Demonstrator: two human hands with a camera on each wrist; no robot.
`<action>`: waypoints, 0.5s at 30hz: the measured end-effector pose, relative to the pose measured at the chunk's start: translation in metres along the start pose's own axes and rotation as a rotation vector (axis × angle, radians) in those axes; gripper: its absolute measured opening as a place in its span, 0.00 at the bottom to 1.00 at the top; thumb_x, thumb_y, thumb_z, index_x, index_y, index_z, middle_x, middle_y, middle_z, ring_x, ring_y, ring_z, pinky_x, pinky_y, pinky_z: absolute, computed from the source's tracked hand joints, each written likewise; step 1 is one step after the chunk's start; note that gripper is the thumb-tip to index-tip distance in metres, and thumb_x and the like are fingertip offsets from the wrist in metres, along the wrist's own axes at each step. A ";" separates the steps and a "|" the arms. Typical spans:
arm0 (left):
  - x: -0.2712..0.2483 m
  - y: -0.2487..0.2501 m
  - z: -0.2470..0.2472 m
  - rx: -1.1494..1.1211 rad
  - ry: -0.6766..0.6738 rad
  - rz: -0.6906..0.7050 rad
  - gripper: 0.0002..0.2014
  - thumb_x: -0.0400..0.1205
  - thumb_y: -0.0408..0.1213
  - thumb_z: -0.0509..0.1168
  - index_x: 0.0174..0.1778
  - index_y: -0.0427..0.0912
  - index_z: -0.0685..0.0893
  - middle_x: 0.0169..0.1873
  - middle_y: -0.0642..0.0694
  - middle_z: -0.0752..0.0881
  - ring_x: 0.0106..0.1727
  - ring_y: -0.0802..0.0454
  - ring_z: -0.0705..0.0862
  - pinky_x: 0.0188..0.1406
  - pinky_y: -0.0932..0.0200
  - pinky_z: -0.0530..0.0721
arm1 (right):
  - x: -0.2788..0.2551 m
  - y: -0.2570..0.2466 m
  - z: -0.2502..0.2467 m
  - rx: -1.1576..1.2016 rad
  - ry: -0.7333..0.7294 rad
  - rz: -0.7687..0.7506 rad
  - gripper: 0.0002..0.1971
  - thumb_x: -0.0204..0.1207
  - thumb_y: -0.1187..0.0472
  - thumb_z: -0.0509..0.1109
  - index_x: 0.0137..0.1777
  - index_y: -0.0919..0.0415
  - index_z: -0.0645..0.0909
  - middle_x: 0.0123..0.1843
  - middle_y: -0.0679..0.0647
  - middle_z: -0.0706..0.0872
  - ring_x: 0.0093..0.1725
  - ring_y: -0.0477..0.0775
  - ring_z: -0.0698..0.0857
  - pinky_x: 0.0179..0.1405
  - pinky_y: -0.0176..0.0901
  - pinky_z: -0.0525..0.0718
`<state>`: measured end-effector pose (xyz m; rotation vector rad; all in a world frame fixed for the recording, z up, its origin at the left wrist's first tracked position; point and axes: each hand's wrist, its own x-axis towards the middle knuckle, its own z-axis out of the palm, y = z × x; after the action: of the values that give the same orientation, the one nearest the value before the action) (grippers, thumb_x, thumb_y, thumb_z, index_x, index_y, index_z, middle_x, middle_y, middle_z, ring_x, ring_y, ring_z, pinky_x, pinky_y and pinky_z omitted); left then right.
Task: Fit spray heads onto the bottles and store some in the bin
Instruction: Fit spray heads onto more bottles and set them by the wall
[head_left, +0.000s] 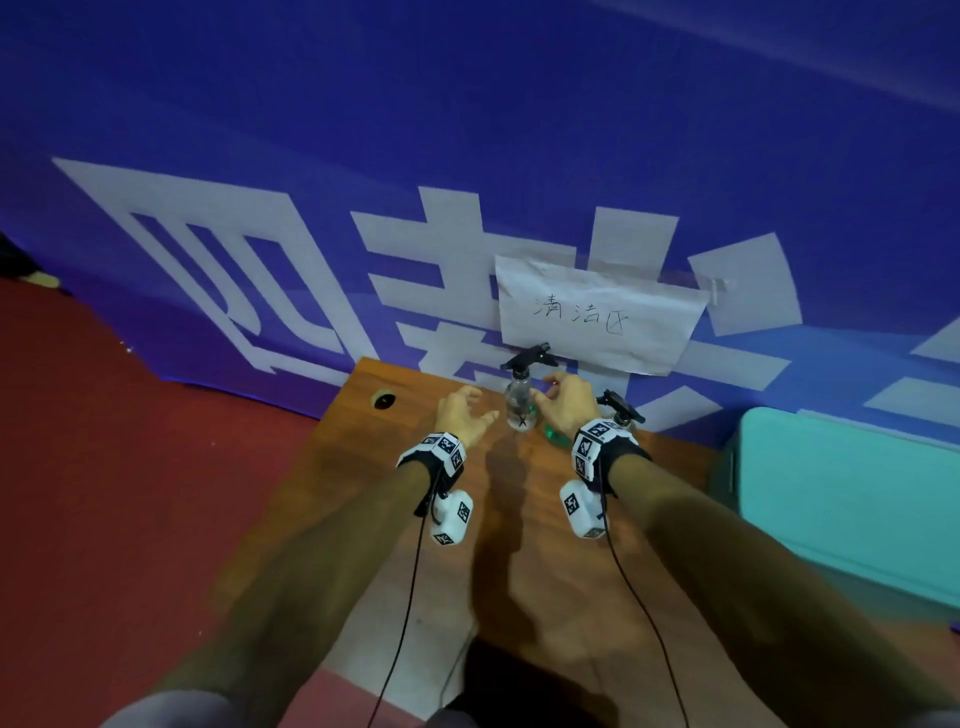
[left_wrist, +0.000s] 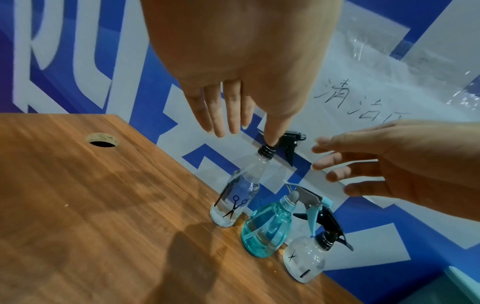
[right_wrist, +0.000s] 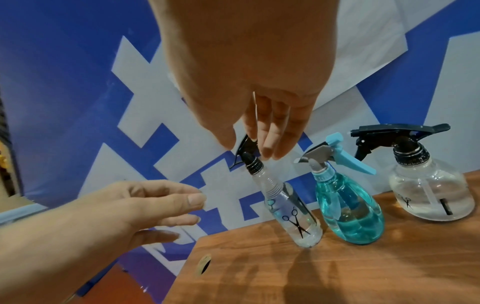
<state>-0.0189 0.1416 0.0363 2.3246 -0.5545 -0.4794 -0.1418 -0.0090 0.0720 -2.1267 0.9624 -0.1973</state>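
Three spray bottles stand in a row at the far edge of the wooden table (head_left: 363, 493), each with a spray head fitted. The slim clear bottle (head_left: 519, 402) carries a black head (head_left: 527, 357). To its right stand a teal bottle (right_wrist: 348, 209) with a light-blue head and a round clear bottle (right_wrist: 428, 195) with a black head. My left hand (head_left: 467, 410) hovers just left of the slim bottle, fingers spread, holding nothing. My right hand (head_left: 558, 397) hovers just right of it, fingers relaxed near the black head, gripping nothing. In the head view it hides most of the teal bottle.
A blue banner with a taped paper sign (head_left: 597, 312) rises right behind the bottles. A teal bin (head_left: 852, 488) stands off the table's right side. A round cable hole (head_left: 385, 400) sits in the table's far left corner. Red floor lies to the left.
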 end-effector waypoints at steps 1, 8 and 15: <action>0.010 0.000 0.001 0.007 -0.033 0.006 0.21 0.74 0.43 0.81 0.61 0.45 0.87 0.56 0.48 0.90 0.63 0.47 0.85 0.66 0.48 0.85 | 0.006 0.000 0.001 0.008 0.007 0.026 0.20 0.81 0.51 0.72 0.68 0.61 0.81 0.37 0.55 0.89 0.35 0.53 0.88 0.40 0.50 0.89; 0.067 -0.013 0.014 0.133 -0.289 0.064 0.31 0.75 0.44 0.81 0.72 0.40 0.81 0.66 0.43 0.86 0.69 0.46 0.83 0.71 0.49 0.81 | 0.042 0.013 0.034 -0.022 0.020 0.140 0.25 0.80 0.48 0.72 0.73 0.61 0.79 0.35 0.51 0.88 0.36 0.46 0.85 0.46 0.46 0.87; 0.099 -0.034 0.033 0.126 -0.381 0.031 0.42 0.71 0.49 0.83 0.80 0.46 0.73 0.75 0.44 0.80 0.76 0.43 0.79 0.75 0.41 0.79 | 0.051 0.006 0.062 -0.007 0.026 0.147 0.18 0.83 0.52 0.70 0.65 0.65 0.83 0.38 0.61 0.91 0.42 0.58 0.90 0.48 0.48 0.87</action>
<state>0.0569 0.0964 -0.0289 2.3496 -0.8192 -0.9060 -0.0835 -0.0103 0.0168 -2.0543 1.1307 -0.1490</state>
